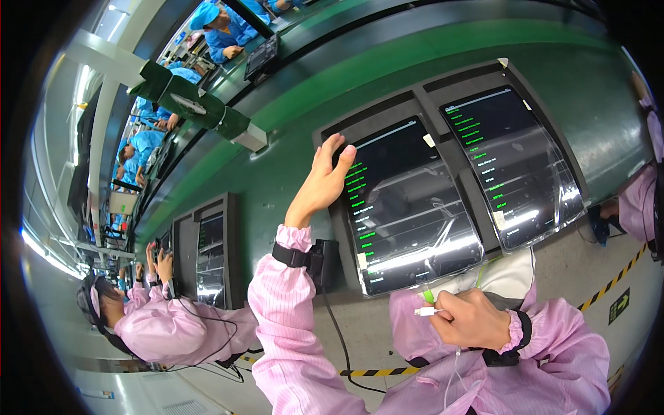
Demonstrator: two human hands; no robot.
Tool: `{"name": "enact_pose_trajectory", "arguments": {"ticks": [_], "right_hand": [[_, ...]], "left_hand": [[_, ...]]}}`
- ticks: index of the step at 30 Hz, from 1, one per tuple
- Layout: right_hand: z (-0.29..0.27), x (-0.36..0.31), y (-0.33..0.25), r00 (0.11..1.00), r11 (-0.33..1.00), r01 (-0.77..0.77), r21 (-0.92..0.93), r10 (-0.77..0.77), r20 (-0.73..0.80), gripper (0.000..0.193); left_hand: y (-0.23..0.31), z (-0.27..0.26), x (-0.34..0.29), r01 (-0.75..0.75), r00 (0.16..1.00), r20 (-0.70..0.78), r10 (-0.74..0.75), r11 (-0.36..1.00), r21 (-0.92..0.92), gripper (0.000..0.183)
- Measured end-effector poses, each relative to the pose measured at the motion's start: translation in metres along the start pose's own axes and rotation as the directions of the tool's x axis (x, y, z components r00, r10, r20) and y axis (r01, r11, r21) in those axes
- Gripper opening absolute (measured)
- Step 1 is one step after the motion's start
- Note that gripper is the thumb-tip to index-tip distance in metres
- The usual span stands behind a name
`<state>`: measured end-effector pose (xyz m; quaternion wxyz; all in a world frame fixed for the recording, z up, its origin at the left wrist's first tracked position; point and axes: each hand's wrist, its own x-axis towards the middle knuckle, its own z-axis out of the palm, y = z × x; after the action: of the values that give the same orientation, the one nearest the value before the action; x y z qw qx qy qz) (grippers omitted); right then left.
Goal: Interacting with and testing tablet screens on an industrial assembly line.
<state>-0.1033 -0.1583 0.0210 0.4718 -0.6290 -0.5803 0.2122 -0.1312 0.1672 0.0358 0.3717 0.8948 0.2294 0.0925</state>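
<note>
Two black tablets lie side by side in a dark grey foam tray (408, 100). On the left tablet (415, 200) and the right tablet (515, 166), lists of green and white lines show on screens under clear film. My left hand (321, 176) is over the left tablet's upper left edge, fingers stretched and thumb apart, holding nothing; whether it touches the glass I cannot tell. Low in front of the tray, my right hand (477, 319) pinches a white charging cable by its plug (425, 312), which points left. The thin white cord hangs below that hand.
The tray rests on a green worktop (283, 159). A green-wrapped post (194, 104) stands at the left. Further left, a co-worker in pink (166, 328) works at another tray (232, 256). A black cord (339, 339) hangs from my left wrist. People in blue (232, 34) sit across.
</note>
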Motion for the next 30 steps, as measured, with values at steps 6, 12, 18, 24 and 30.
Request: {"name": "enact_pose_trajectory", "arguments": {"ticks": [6,12,18,24,30], "right_hand": [[0.005,0.002,0.003,0.997,0.998,-0.058,0.032,0.06,-0.049,0.011],[0.013,0.0,0.006,0.985,0.992,-0.077,0.097,0.091,-0.145,0.013],[0.01,0.008,-0.01,0.946,0.933,-0.27,0.236,0.303,-0.116,0.025],[0.012,0.009,-0.005,0.914,0.88,-0.352,0.318,0.397,-0.084,0.03],[0.013,0.01,0.0,0.909,0.859,-0.358,0.367,0.411,-0.076,0.024]], "left_hand": [[0.004,-0.001,0.0,-0.063,0.998,0.036,0.058,0.989,0.136,0.067],[-0.001,0.0,0.0,-0.079,0.996,0.049,0.071,0.98,0.181,0.07],[0.003,-0.001,-0.002,-0.019,0.999,0.04,0.013,0.988,0.154,0.073],[0.012,-0.005,-0.002,-0.005,0.996,0.089,-0.017,0.971,0.24,0.074],[0.014,-0.006,-0.004,0.029,0.994,0.095,-0.055,0.966,0.256,0.079]]}}
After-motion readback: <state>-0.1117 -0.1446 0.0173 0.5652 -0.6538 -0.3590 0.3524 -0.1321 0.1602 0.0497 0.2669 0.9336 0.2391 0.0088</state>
